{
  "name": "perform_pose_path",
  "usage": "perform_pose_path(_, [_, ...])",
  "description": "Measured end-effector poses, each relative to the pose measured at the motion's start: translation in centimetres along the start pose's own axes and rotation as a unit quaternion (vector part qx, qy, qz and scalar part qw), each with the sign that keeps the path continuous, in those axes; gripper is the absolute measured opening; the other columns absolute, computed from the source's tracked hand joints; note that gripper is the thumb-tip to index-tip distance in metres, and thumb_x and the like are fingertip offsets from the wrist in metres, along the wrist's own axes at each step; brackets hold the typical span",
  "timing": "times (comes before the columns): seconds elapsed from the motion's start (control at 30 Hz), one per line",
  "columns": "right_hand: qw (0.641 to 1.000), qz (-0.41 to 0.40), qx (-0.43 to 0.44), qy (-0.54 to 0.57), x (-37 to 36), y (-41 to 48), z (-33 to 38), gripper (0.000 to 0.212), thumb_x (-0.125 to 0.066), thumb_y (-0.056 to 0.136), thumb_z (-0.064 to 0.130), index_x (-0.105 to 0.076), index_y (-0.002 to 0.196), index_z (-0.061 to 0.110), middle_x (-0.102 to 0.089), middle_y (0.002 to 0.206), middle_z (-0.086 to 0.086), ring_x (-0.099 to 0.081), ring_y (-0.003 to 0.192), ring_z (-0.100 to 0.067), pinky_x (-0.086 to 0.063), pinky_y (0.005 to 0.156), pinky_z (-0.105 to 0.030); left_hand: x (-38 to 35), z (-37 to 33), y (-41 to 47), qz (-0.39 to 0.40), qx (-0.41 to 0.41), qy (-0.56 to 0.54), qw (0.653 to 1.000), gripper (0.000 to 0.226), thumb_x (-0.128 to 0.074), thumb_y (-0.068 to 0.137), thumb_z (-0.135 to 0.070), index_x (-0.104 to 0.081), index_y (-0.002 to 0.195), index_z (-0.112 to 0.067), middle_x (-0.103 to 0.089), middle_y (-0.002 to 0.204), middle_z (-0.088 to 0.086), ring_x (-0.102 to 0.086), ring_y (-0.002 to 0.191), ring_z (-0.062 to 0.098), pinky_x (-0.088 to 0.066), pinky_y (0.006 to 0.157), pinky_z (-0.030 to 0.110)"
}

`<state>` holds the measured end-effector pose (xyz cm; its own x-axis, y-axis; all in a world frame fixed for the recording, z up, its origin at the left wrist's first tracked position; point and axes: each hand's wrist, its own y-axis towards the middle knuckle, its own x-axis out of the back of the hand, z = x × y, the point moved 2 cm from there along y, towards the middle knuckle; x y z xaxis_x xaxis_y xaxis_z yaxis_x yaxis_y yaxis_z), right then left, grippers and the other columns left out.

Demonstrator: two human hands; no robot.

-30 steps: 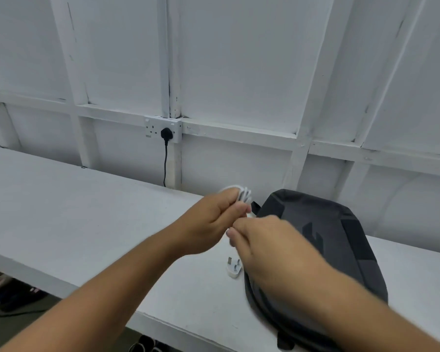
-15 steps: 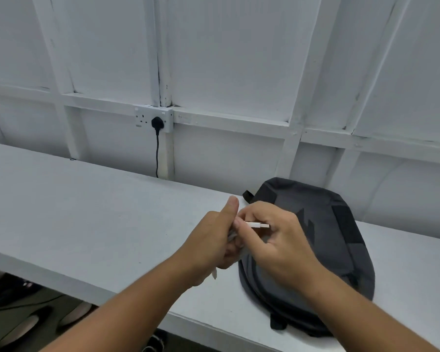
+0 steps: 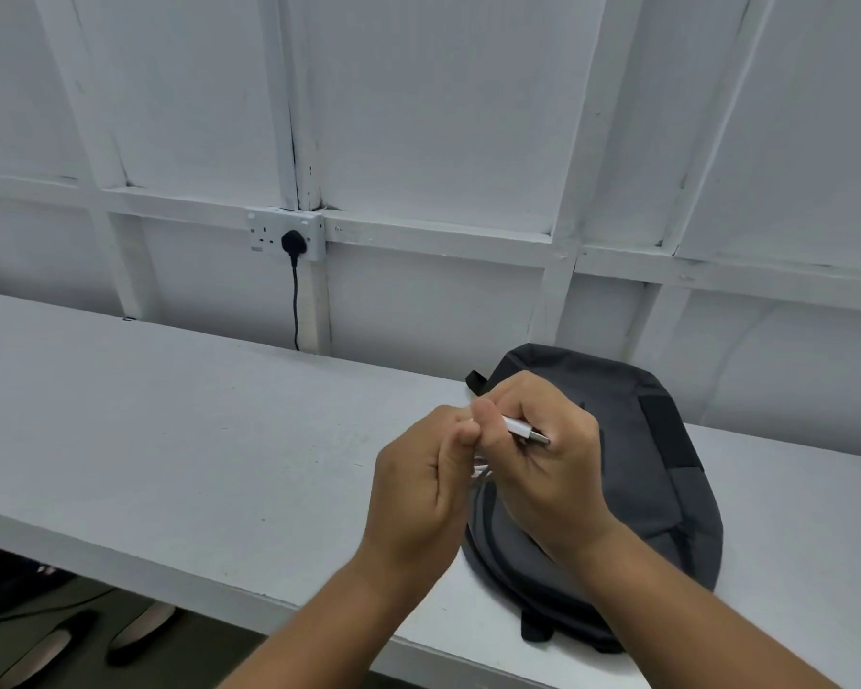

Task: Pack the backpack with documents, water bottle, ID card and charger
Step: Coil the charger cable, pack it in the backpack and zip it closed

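Observation:
A dark grey backpack (image 3: pixel 652 489) lies flat on the white bench (image 3: pixel 195 440), to the right of centre. Just above its left edge both hands meet around a white charger cable (image 3: pixel 482 472). My left hand (image 3: pixel 421 494) grips the bundled cable loops. My right hand (image 3: pixel 543 469) pinches the cable's free end, whose white and silver USB plug (image 3: pixel 525 431) sticks out to the right over its fingers. The charger's plug head is hidden behind my hands. No documents, bottle or ID card are in view.
On the white panelled wall behind the bench sits a double socket (image 3: pixel 285 234) with a black plug and lead hanging down. Under the bench's front edge, at the lower left, shoes (image 3: pixel 135 629) lie on the floor.
My hands dropped from above the backpack's top to its left edge while winding the cable. The white plug head seen on the bench a second ago is now hidden. The USB end now points right.

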<state>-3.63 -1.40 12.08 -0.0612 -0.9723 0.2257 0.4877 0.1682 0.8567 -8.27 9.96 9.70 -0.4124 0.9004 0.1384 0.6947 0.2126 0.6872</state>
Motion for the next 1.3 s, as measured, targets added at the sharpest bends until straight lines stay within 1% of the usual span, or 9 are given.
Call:
perform_pose_path(0.27, [0.985,0.022,-0.134,0.11,1.1,0.5,0.9,0.026,-0.065,0.097,0.022,-0.058,0.076,0.008,-0.064,0.068,-0.006,-0.062,0.058,-0.023,-0.051,0.054,-0.033,0.9,0.7,0.2,0.049,-0.111,0.123,0.985,0.033,-0.032,0.105,-0.053,-0.054,0.108,-0.028,-0.054,0.094,-0.021,-0.053,0.082,-0.014,-0.037,0.072,-0.001])
perform_pose_path(0.37, [0.939,0.074,-0.274,0.193,1.7,1.2,0.7,0.019,-0.067,0.095,0.025,-0.058,0.091,0.009,-0.069,0.078,-0.012,-0.065,0.061,-0.027,-0.053,0.05,-0.034,1.1,0.2,1.0,0.051,-0.126,0.12,0.983,0.031,-0.036,0.105,-0.05,-0.057,0.104,-0.028,-0.055,0.084,-0.021,-0.054,0.074,-0.014,-0.037,0.066,-0.001])
perform_pose_path(0.47, [0.87,0.122,-0.377,0.293,1.7,1.4,0.0,0.04,-0.074,0.082,0.043,-0.062,0.09,0.005,-0.058,0.082,-0.016,-0.05,0.069,-0.026,-0.044,0.059,-0.032,1.3,-0.3,2.0,0.046,-0.125,0.104,0.986,0.034,-0.039,0.104,-0.051,-0.06,0.096,-0.026,-0.058,0.077,-0.016,-0.055,0.067,-0.002,-0.037,0.061,0.005])
perform_pose_path(0.6, [0.797,0.066,-0.439,0.41,0.8,0.9,-0.8,0.028,-0.075,0.079,0.034,-0.064,0.093,0.013,-0.059,0.087,-0.008,-0.057,0.078,-0.022,-0.049,0.077,-0.039,1.0,-0.6,2.9,0.069,-0.146,0.138,0.977,0.045,-0.037,0.104,-0.052,-0.061,0.09,-0.017,-0.049,0.073,-0.024,-0.05,0.064,-0.005,-0.035,0.059,0.002])
perform_pose_path(0.67, [0.804,0.021,-0.438,0.402,0.6,0.9,-0.8,0.025,-0.077,0.076,0.03,-0.063,0.087,0.012,-0.061,0.081,-0.008,-0.059,0.075,-0.021,-0.051,0.074,-0.039,1.0,-0.2,3.2,0.086,-0.123,0.141,0.979,0.049,-0.034,0.101,-0.06,-0.058,0.089,-0.019,-0.051,0.073,-0.023,-0.053,0.065,-0.002,-0.037,0.057,0.005])
perform_pose_path(0.77, [0.885,-0.019,-0.4,0.237,0.7,0.9,-0.6,0.035,-0.074,0.079,0.039,-0.071,0.084,0.005,-0.07,0.081,-0.019,-0.064,0.075,-0.023,-0.057,0.079,-0.038,1.1,0.3,3.6,0.075,-0.088,0.139,0.983,0.043,-0.033,0.098,-0.065,-0.05,0.087,-0.027,-0.052,0.068,-0.02,-0.054,0.065,0.001,-0.038,0.054,0.007])
perform_pose_path(0.93, [0.923,0.044,-0.338,0.18,0.7,0.5,0.3,0.04,-0.056,0.092,0.05,-0.078,0.101,0.018,-0.078,0.096,-0.002,-0.072,0.095,-0.023,-0.059,0.088,-0.033,1.7,-0.1,5.0,0.06,-0.062,0.176,0.981,0.031,-0.034,0.096,-0.06,-0.039,0.081,-0.033,-0.047,0.06,-0.014,-0.053,0.063,0.001,-0.038,0.051,0.011])
perform_pose_path(1.13, [0.919,0.127,-0.336,0.161,0.6,0.4,-0.6,0.03,-0.074,0.087,0.035,-0.071,0.114,0.021,-0.076,0.106,-0.003,-0.071,0.104,-0.025,-0.056,0.098,-0.043,2.3,-0.4,6.0,0.103,-0.057,0.253,0.96,0.04,-0.023,0.098,-0.063,-0.031,0.072,-0.033,-0.045,0.058,-0.011,-0.048,0.057,0.011,-0.03,0.048,0.019])
perform_pose_path(1.3, [0.86,0.136,-0.371,0.322,0.7,0.8,-0.8,0.033,-0.07,0.091,0.017,-0.067,0.121,0.001,-0.073,0.104,-0.007,-0.066,0.099,-0.014,-0.05,0.091,-0.025,2.6,-0.8,6.6,0.14,-0.073,0.246,0.956,0.044,-0.031,0.098,-0.06,-0.039,0.075,-0.024,-0.046,0.058,-0.007,-0.046,0.058,0.015,-0.031,0.048,0.023])
